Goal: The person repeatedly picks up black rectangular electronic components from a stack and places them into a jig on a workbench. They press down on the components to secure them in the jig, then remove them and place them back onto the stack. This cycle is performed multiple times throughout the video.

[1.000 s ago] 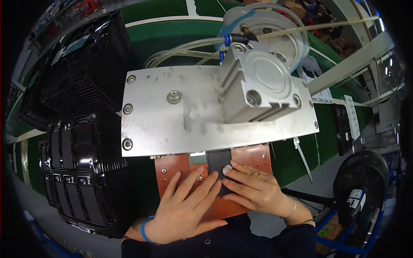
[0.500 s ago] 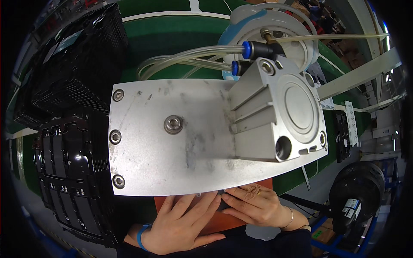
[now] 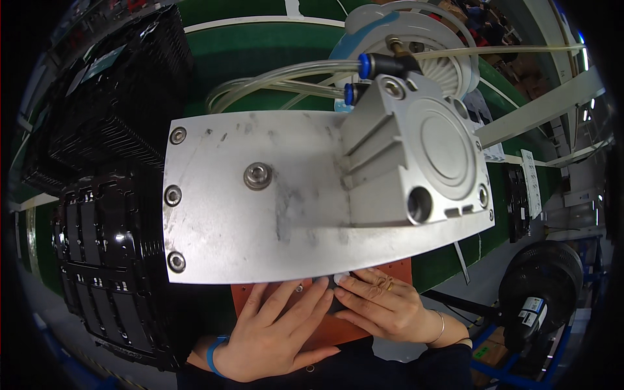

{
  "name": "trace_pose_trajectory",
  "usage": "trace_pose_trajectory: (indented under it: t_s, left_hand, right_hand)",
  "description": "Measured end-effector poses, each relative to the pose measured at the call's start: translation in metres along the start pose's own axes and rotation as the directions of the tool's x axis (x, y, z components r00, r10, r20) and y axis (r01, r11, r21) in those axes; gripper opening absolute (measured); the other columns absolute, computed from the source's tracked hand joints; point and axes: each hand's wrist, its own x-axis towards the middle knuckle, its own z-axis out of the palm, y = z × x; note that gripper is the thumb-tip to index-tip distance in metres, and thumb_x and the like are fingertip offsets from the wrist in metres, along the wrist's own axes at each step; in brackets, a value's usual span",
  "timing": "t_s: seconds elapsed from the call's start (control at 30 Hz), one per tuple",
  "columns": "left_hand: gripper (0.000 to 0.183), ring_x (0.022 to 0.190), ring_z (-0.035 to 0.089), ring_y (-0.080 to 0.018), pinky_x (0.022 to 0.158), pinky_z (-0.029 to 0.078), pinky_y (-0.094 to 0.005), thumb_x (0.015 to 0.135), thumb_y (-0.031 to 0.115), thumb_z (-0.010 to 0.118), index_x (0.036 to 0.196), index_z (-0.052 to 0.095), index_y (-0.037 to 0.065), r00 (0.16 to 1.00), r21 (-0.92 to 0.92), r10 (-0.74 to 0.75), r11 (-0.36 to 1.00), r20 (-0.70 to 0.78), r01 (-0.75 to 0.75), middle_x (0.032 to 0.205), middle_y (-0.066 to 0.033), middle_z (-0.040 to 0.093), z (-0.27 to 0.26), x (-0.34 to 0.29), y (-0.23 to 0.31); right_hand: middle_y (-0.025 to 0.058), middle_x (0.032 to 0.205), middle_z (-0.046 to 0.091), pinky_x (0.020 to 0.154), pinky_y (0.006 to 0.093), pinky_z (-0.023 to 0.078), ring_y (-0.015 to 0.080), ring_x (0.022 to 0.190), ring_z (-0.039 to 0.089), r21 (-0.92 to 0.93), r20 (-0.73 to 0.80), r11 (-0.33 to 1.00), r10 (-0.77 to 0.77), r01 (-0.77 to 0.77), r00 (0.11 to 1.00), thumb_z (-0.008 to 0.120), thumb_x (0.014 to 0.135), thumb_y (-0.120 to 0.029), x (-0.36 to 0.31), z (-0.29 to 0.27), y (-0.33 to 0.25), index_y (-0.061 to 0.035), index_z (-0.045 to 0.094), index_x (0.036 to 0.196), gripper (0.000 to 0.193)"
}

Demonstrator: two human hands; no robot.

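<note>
An orange board (image 3: pixel 328 330) lies below the near edge of a silver metal press plate (image 3: pixel 214 227). On it, between my hands, is a small dark piece (image 3: pixel 334 307), mostly covered by fingers. My left hand (image 3: pixel 276 331) rests palm down with fingers stretched and spread over the board, its index fingertip at the dark piece. My right hand (image 3: pixel 383 305) comes in from the right, fingers held together and bent, fingertips and thumb against the dark piece. The far part of the board is hidden under the plate.
A square air cylinder (image 3: pixel 442 156) with clear hoses (image 3: pixel 286 75) stands on the plate. Stacked black trays (image 3: pixel 104 247) crowd the left. A white fan-like device (image 3: pixel 448 71) sits behind on the green tabletop (image 3: pixel 253 49). A black round machine part (image 3: pixel 539 279) is at the right.
The press plate and cylinder sit slightly higher in the picture, showing more of the board and fingertips. Both hands stay nearly in place, with only small finger shifts.
</note>
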Motion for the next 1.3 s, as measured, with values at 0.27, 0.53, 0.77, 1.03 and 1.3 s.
trace_pose_trajectory:
  t_s: [0.27,0.53,0.77,1.03,1.3]
  left_hand:
    - [0.067,0.134,0.043,-0.0339,0.108,0.034,-0.053,0.078,0.057,0.069,0.124,0.063,0.008,0.999,-0.054,0.026,0.998,-0.037,-0.028,0.138,-0.0082,0.054,-0.002,0.0,-0.003]
    - [0.052,0.12,0.054,-0.0334,0.101,0.043,-0.0481,0.075,0.035,0.077,0.117,0.066,0.007,0.943,-0.075,0.108,0.988,-0.314,-0.138,0.128,-0.0116,0.06,0.002,-0.006,-0.003]
    - [0.053,0.068,0.059,-0.0166,0.057,0.047,-0.0257,0.072,0.015,0.081,0.12,0.065,0.0,0.821,-0.359,-0.161,0.932,-0.548,-0.056,0.112,-0.0126,0.065,-0.002,-0.039,0.009]
    - [0.032,0.056,0.052,-0.0062,0.05,0.041,-0.0222,0.083,0.012,0.077,0.109,0.066,-0.003,0.829,-0.691,-0.408,0.722,-0.383,0.036,0.066,-0.0039,0.056,-0.043,-0.088,0.014]
    - [0.044,0.059,0.043,-0.0003,0.05,0.036,-0.0186,0.092,0.019,0.064,0.131,0.057,0.0,0.625,-0.584,-0.714,0.665,-0.315,0.466,0.072,0.0076,0.053,-0.15,-0.101,-0.13]
  right_hand:
    - [0.0141,0.155,0.021,0.116,0.0457,0.023,0.0306,0.149,0.014,0.864,0.287,0.302,0.365,-0.404,0.886,0.058,0.09,0.003,-0.009,-0.013,-0.023,-0.0095,0.044,0.119,0.035]
    - [0.0024,0.102,0.06,0.077,0.0244,0.054,0.0106,0.091,0.065,0.798,0.365,0.131,0.671,-0.588,0.646,0.068,0.088,0.0,0.017,-0.014,0.002,-0.0081,0.049,0.093,0.021]
    - [0.0065,0.09,0.064,0.074,0.0244,0.056,0.01,0.082,0.066,0.847,0.177,0.317,0.591,-0.428,0.787,0.071,0.082,0.01,0.005,-0.01,-0.016,-0.0059,0.05,0.084,0.026]
    - [0.016,0.102,0.068,0.077,0.0297,0.057,0.0179,0.09,0.067,0.854,0.091,0.494,0.165,-0.162,0.982,0.07,0.082,0.01,0.024,0.013,-0.082,-0.0003,0.056,0.096,0.023]
    - [0.0084,0.091,0.071,0.067,0.0287,0.057,0.0187,0.079,0.07,0.585,0.079,0.81,-0.105,0.039,0.991,0.08,0.077,-0.01,0.028,0.011,-0.08,-0.0029,0.068,0.101,0.028]
